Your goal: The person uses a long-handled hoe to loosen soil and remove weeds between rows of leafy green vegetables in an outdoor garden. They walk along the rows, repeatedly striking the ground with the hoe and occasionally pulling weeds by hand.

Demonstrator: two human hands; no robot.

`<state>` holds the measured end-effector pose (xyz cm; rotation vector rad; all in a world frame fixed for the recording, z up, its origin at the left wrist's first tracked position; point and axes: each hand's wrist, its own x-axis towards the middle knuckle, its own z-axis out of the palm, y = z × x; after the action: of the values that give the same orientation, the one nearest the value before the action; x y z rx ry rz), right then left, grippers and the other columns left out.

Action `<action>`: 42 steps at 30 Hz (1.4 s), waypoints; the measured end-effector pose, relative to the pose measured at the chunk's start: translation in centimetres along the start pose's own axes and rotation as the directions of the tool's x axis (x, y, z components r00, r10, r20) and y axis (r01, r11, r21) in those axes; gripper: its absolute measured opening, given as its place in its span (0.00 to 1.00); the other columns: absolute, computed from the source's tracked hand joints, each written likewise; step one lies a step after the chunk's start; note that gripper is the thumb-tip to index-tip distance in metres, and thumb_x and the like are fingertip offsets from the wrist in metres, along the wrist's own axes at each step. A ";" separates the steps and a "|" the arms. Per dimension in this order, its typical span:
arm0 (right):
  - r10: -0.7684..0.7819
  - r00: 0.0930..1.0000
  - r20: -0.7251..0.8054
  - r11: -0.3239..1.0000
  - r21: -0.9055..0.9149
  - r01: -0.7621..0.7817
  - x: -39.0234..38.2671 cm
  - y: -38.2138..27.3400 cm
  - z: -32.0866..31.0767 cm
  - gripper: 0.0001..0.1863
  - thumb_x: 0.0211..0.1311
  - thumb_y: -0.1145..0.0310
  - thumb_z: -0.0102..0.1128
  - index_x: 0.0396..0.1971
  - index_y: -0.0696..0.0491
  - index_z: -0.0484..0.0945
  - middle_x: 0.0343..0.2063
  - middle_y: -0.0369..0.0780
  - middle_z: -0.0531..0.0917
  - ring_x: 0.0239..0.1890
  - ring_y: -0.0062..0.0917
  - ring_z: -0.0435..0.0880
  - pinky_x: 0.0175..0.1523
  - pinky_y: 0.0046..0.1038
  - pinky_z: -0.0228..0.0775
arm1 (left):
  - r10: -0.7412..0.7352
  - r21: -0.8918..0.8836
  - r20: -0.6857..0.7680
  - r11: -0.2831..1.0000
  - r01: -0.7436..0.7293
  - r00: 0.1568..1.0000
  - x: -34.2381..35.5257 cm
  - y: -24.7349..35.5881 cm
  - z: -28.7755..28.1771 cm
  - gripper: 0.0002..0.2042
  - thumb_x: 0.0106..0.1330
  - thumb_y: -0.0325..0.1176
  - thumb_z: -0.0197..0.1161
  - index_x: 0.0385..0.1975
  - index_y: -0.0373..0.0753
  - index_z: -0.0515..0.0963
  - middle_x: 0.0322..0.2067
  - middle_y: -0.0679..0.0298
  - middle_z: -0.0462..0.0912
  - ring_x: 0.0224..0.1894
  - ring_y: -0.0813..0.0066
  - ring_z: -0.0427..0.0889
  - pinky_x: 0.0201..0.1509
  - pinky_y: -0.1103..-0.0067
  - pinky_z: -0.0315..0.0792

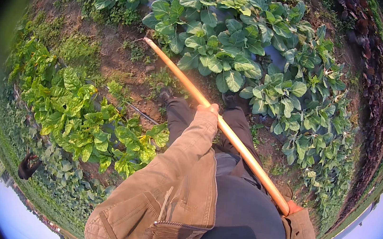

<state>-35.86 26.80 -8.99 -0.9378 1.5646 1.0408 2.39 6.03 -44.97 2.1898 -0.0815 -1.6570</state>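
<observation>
Wooden-looking pole [249, 155], slanted in front of dark trousers [180, 115], reaching over bare soil [115, 57] beside broad-leaved plants [244, 61]. Wrapped mid-shaft in left hand [208, 111]. Met at near end by right hand [294, 207], mostly hidden; can't tell how closed. Probably stiff, fairly light, hard to break, but tip-heavy at this reach. Likely smooth, so maybe slick when sweaty. Best held mid-shaft plus near end, well apart, for leverage.

Both hands curled, well apart
Left hand [207, 113] at frame centre, forearm [193, 143] slanting up; right hand [293, 207] lower right, partly hidden.
</observation>
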 end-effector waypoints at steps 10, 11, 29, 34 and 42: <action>-0.075 0.997 0.009 0.990 -0.119 0.075 3.8 -2.8 -1.3 0.22 0.54 0.60 0.73 0.46 0.48 0.74 0.29 0.49 0.83 0.36 0.47 0.87 0.42 0.43 0.77 | -0.149 -0.198 0.152 0.964 0.177 0.977 -2.4 -3.5 -1.3 0.12 0.61 0.29 0.67 0.33 0.24 0.76 0.24 0.49 0.82 0.23 0.55 0.84 0.28 0.63 0.81; -0.121 0.993 -0.006 0.984 -0.135 0.119 5.3 -5.3 -1.8 0.22 0.54 0.60 0.73 0.46 0.48 0.74 0.29 0.49 0.83 0.36 0.47 0.87 0.42 0.43 0.77 | -0.062 -0.208 0.088 0.975 0.079 0.994 0.2 -1.2 -3.4 0.12 0.62 0.28 0.67 0.35 0.24 0.75 0.23 0.51 0.81 0.22 0.57 0.83 0.26 0.64 0.80; -0.085 0.991 -0.102 0.981 0.165 0.102 5.0 -15.5 -1.6 0.29 0.50 0.55 0.80 0.48 0.46 0.75 0.32 0.45 0.85 0.37 0.49 0.87 0.41 0.43 0.78 | 0.049 -0.147 -0.053 0.988 -0.057 0.997 14.1 7.6 -4.2 0.16 0.56 0.22 0.67 0.42 0.21 0.75 0.29 0.48 0.82 0.22 0.55 0.84 0.23 0.63 0.82; -0.073 0.996 -0.059 0.990 0.118 0.079 1.3 -5.3 1.8 0.29 0.50 0.56 0.79 0.49 0.46 0.75 0.33 0.46 0.85 0.38 0.49 0.87 0.42 0.43 0.78 | 0.006 -0.114 -0.037 0.993 -0.010 0.999 5.4 1.5 1.7 0.12 0.59 0.26 0.66 0.38 0.24 0.75 0.27 0.51 0.80 0.22 0.58 0.82 0.26 0.63 0.79; 0.028 0.998 -0.052 0.997 0.076 -0.024 -5.3 4.4 3.0 0.30 0.50 0.51 0.80 0.51 0.43 0.76 0.35 0.44 0.86 0.39 0.47 0.87 0.45 0.43 0.79 | -0.121 0.043 0.299 0.993 0.113 0.947 -8.0 -1.3 4.5 0.16 0.67 0.35 0.64 0.37 0.24 0.77 0.30 0.48 0.85 0.29 0.57 0.87 0.37 0.66 0.82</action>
<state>-37.90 31.45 -3.53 -0.9026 1.6523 0.9752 -4.40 8.19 -39.11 1.9755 -0.0569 -2.0572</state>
